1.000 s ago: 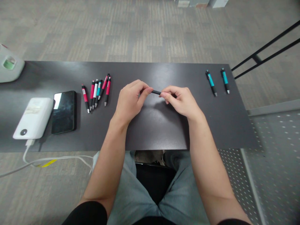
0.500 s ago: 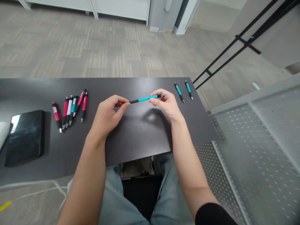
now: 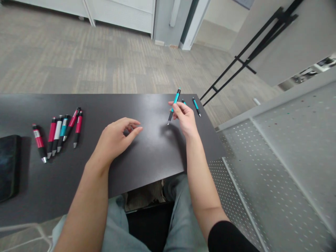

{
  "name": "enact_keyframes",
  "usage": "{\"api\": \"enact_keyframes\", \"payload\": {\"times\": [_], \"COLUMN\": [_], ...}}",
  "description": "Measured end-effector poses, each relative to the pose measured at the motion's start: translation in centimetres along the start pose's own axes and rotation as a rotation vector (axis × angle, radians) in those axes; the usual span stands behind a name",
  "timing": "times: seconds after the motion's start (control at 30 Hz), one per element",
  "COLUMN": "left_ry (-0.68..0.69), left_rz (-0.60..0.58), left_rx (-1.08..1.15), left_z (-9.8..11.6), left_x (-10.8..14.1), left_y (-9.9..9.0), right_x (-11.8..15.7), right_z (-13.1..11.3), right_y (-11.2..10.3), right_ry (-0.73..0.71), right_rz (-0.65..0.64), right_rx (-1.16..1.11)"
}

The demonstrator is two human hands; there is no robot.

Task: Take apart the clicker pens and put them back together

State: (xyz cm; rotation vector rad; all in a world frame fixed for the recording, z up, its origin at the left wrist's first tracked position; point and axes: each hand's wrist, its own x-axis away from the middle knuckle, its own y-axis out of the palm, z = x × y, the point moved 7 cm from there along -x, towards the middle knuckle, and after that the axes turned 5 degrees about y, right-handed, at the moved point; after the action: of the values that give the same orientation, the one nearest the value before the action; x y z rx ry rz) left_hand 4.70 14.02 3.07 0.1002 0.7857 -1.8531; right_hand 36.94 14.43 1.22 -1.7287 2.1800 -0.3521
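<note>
The right hand (image 3: 183,113) pinches a pen (image 3: 176,98) above the counter (image 3: 147,154), side edge at three o'clock, open surface toward eight, where the left hand (image 3: 118,138) hovers open. The pen is turquoise-and-black, its silver tip at seven.

Right hand (image 3: 185,117): holds blue pen (image 3: 175,102), tip down
Left hand (image 3: 117,137): open above dark table (image 3: 147,157)
Pen cluster (image 3: 57,134): near phone (image 3: 8,168)

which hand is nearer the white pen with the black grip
Left: the left hand is right of the white pen; the right hand is much farther right.
</note>
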Motion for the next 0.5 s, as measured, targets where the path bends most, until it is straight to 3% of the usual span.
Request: {"api": "enact_keyframes", "payload": {"times": [0.07, 0.27, 0.37, 0.5], "left_ry": [-0.01, -0.185, -0.199, -0.205], "left_rz": [-0.012, -0.177, -0.187, -0.188], "left_rx": [-0.014, -0.086, -0.08, -0.079], "left_z": [-0.2, -0.1, 0.1, -0.1], "left_x": [0.0, 0.0, 0.0, 0.1], "left_y": [-0.1, 0.5, 0.4, 0.4], "right_x": [-0.3, -1.3, -2.3, -3.5], "right_z": [0.7, 1.2, 0.9, 0.9], "right_y": [-3.2, -12.6, -14.2, -14.2], "right_ry": [0.0, 0.267, 0.404, 0.467], "right_rz": [0.061, 0.231, 0.169, 0.128], "right_rx": [0.035, 0.421, 0.692, 0.789]}}
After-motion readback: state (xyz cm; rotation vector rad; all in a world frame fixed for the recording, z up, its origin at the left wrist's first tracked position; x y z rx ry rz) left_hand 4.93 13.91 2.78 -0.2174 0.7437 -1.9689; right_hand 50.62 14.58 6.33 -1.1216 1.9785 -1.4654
